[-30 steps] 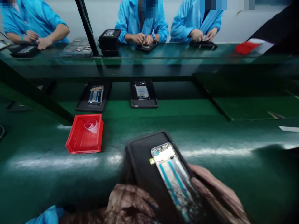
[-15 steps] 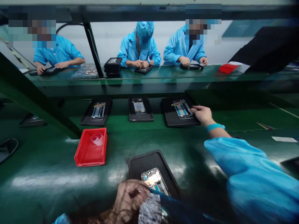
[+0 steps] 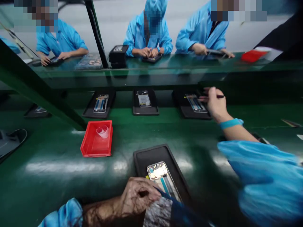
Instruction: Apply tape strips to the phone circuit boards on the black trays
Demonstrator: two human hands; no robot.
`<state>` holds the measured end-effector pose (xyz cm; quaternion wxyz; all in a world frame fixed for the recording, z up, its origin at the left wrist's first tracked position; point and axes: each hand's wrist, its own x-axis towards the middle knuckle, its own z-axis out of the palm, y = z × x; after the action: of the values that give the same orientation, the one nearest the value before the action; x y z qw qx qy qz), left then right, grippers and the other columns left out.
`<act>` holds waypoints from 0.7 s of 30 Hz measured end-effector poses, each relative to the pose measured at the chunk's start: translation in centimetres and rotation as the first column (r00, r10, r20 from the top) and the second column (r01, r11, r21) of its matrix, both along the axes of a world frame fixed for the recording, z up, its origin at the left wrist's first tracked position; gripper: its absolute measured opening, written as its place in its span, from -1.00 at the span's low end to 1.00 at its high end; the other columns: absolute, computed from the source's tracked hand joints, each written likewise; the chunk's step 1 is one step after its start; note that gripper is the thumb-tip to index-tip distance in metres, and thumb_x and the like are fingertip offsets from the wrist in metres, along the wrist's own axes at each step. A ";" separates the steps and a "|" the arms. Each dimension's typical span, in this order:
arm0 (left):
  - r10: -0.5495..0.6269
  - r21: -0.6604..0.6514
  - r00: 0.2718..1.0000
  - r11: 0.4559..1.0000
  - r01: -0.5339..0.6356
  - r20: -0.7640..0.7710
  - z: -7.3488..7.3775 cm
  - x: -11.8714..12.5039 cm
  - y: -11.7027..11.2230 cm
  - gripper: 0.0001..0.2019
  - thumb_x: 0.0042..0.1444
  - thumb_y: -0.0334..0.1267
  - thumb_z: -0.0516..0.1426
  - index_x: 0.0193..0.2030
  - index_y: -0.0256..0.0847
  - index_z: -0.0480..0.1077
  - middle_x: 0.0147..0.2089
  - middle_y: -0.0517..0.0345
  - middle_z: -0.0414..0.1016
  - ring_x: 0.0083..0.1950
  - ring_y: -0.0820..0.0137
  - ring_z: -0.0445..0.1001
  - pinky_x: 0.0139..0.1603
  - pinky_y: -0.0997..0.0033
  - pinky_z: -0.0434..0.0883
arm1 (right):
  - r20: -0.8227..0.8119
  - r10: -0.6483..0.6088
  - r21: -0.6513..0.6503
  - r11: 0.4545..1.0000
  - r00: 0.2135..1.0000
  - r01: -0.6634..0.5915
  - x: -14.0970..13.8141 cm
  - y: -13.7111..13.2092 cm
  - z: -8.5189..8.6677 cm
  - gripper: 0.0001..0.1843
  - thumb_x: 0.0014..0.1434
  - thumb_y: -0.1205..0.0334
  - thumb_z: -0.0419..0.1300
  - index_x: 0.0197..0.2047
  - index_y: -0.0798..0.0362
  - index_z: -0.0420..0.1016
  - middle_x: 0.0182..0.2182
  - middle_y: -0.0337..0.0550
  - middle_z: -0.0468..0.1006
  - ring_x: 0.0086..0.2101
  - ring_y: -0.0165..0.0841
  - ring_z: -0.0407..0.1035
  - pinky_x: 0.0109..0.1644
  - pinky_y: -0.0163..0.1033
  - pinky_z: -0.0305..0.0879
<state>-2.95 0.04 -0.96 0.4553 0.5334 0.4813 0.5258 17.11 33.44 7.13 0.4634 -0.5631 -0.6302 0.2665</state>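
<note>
My left hand [image 3: 138, 195] is curled closed at the near edge of a black tray [image 3: 146, 156]. That tray holds a phone frame [image 3: 159, 171] with blue strips. What the left fingers grip is hidden. My right hand [image 3: 215, 105] reaches out to the far right black tray [image 3: 189, 112], just right of the phone frame [image 3: 196, 103] lying in it. It pinches a thin dark tool [image 3: 219, 96]. A blue wristband [image 3: 230, 123] and blue sleeve [image 3: 260, 170] cover that arm.
A red bin [image 3: 93, 148] with a clear tape roll [image 3: 103, 130] sits left of the near tray. Two more trays [image 3: 145, 110] [image 3: 93, 111] with phone frames lie on the green belt. A slanted green beam [image 3: 40, 91] crosses the left. Three people in blue coats work across the raised shelf [image 3: 165, 67].
My right hand, near the close tray a second ago, reached out to the far right tray and now has lifted slightly with the thin tool showing. The view shifted up, then down.
</note>
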 end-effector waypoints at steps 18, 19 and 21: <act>0.006 -0.176 0.965 0.983 -0.054 -0.264 2.3 0.7 0.7 -0.89 -0.02 -0.31 0.16 -0.35 -0.20 0.51 -0.29 0.12 0.57 -0.25 0.46 0.53 -0.18 0.57 0.47 | -0.161 0.756 -0.115 0.625 0.635 -0.773 1.3 -26.0 -3.4 -0.89 0.06 0.27 0.09 -0.34 -0.17 0.34 -0.42 -0.19 0.49 -0.38 -0.24 0.45 -0.34 -0.15 0.47; 0.001 -0.169 0.962 0.984 -0.049 -0.272 2.3 0.7 0.7 -0.89 -0.02 -0.32 0.16 -0.35 -0.21 0.51 -0.30 0.11 0.57 -0.26 0.45 0.53 -0.18 0.56 0.47 | -0.147 0.758 -0.127 0.622 0.635 -0.773 1.2 -26.0 -3.5 -0.84 0.02 0.34 0.12 -0.34 -0.16 0.35 -0.41 -0.20 0.50 -0.36 -0.26 0.45 -0.31 -0.17 0.47; -0.004 -0.150 0.958 0.988 -0.040 -0.286 2.4 0.7 0.7 -0.89 -0.02 -0.32 0.16 -0.35 -0.22 0.51 -0.30 0.10 0.57 -0.28 0.45 0.54 -0.20 0.56 0.48 | -0.137 0.754 -0.145 0.626 0.642 -0.766 0.9 -25.9 -3.6 -0.77 -0.03 0.42 0.17 -0.36 -0.14 0.36 -0.39 -0.21 0.51 -0.35 -0.29 0.46 -0.29 -0.22 0.46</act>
<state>-2.26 0.79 1.41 0.4161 0.5626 0.5859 0.4087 18.04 7.54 3.49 0.2713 -0.2774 -0.7655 0.5134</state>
